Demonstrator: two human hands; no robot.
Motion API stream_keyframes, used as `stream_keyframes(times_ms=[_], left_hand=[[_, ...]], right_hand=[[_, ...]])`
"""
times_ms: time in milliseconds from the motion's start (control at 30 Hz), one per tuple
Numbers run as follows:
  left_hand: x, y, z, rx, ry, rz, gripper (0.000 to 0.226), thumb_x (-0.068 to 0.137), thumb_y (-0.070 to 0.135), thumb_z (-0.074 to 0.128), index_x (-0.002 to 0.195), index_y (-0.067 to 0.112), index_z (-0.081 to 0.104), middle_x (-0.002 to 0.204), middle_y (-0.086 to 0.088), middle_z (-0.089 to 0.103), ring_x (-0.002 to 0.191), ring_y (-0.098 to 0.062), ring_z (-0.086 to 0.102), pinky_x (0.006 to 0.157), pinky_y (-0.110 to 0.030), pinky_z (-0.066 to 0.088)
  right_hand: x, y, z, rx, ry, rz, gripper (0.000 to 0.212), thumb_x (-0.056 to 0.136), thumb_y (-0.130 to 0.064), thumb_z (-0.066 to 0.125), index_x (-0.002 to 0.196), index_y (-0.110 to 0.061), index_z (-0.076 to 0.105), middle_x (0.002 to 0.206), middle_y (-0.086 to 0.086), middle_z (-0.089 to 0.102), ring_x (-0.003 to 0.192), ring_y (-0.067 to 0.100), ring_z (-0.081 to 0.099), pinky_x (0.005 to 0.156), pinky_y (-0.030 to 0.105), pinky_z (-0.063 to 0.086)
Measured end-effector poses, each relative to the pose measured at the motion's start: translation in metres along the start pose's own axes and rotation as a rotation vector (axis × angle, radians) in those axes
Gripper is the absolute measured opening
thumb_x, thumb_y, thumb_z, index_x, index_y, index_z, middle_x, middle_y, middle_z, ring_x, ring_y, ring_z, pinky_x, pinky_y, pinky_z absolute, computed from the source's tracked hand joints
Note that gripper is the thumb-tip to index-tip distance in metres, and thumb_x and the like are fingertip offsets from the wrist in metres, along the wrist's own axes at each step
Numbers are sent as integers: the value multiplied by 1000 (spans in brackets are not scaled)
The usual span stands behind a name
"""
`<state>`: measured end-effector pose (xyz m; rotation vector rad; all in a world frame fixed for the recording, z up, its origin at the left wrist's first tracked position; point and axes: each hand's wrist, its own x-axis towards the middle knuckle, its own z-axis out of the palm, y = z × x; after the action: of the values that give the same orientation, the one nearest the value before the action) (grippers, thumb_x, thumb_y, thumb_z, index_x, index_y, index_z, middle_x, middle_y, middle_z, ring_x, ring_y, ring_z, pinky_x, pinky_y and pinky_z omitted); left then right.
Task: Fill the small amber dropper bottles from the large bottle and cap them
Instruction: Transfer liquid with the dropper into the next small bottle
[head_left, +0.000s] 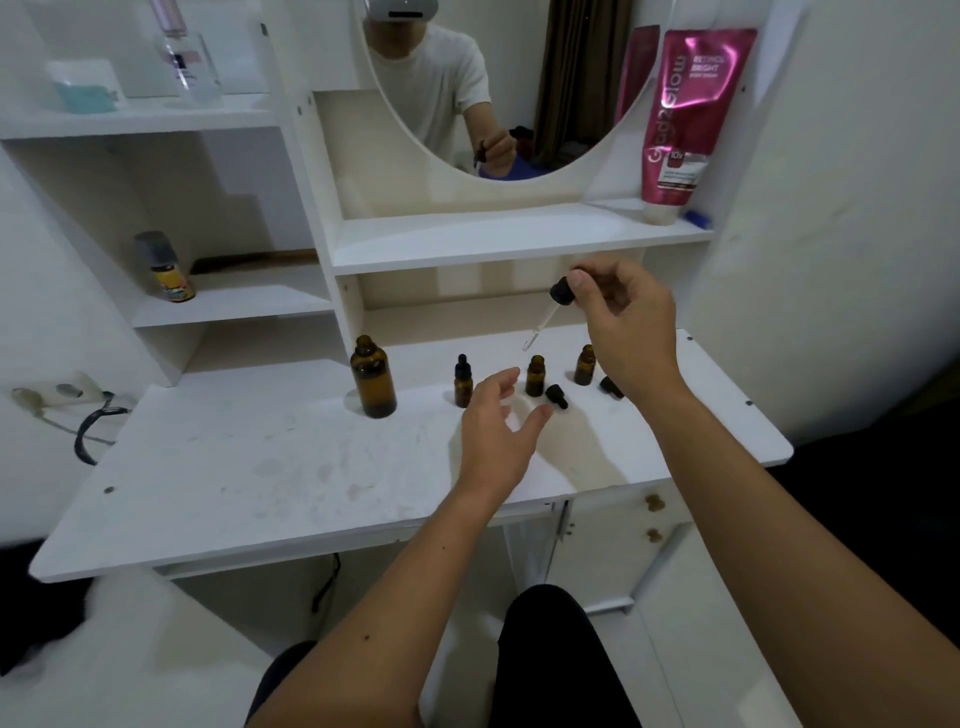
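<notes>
The large amber bottle (373, 378) stands uncapped on the white tabletop (260, 467). To its right stand three small amber bottles: one capped with a dropper (463, 383), two uncapped (535, 376) (585, 365). Two loose black dropper caps lie near them (557, 396) (611, 387). My right hand (623, 322) pinches the black bulb of a dropper (551, 310) raised above the uncapped bottles, its glass tip pointing down-left. Above the table, just before the middle small bottle, my left hand (496, 431) hovers with its fingers spread, holding nothing.
A shelf unit rises behind the table, with a round mirror (493, 88), a pink tube (685, 119) on the right shelf and a small spray can (169, 270) on the left shelf. A cable and socket (67, 400) sit at far left.
</notes>
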<state>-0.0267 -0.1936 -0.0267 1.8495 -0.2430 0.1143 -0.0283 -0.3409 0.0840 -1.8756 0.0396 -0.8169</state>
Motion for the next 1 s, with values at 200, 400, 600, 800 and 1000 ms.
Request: stream_keyframes(times_ms=[200, 400, 600, 800, 1000], left_hand=[[28, -2, 15, 31, -7, -13, 59, 94, 30, 76, 146, 24, 49, 147, 8, 54, 132, -15, 54, 112, -36, 46], [47, -6, 22, 14, 22, -18, 51, 94, 21, 76, 140, 14, 57, 137, 1, 63, 124, -15, 59, 108, -31, 49], [52, -10, 25, -27, 47, 21, 29, 90, 13, 78, 118, 15, 71, 109, 8, 73, 103, -6, 68, 96, -22, 55], [52, -14, 23, -38, 39, 37, 27, 92, 11, 76, 118, 15, 71, 106, 11, 73, 99, -1, 68, 90, -12, 52], [54, -15, 23, -10, 38, 23, 27, 93, 12, 75, 119, 18, 71, 105, 14, 73, 97, 6, 66, 88, -9, 50]], right_hand=[[4, 18, -11, -45, -9, 1, 14, 104, -22, 67, 114, -16, 74, 95, -12, 79, 93, 5, 75, 80, 14, 58], [7, 29, -6, -28, -21, 11, 14, 104, -20, 67, 114, -12, 74, 94, -9, 80, 92, 1, 75, 86, 14, 55], [7, 36, 3, -5, -39, -1, 8, 103, -16, 68, 108, -13, 73, 93, -5, 80, 88, 2, 75, 84, 21, 59], [4, 38, 7, -104, -59, -35, 12, 100, -15, 71, 90, -21, 71, 92, -1, 79, 62, -1, 68, 63, 17, 53], [7, 35, 11, -79, -92, -8, 7, 102, -19, 70, 98, -15, 74, 92, -5, 79, 84, 2, 72, 57, 7, 49]])
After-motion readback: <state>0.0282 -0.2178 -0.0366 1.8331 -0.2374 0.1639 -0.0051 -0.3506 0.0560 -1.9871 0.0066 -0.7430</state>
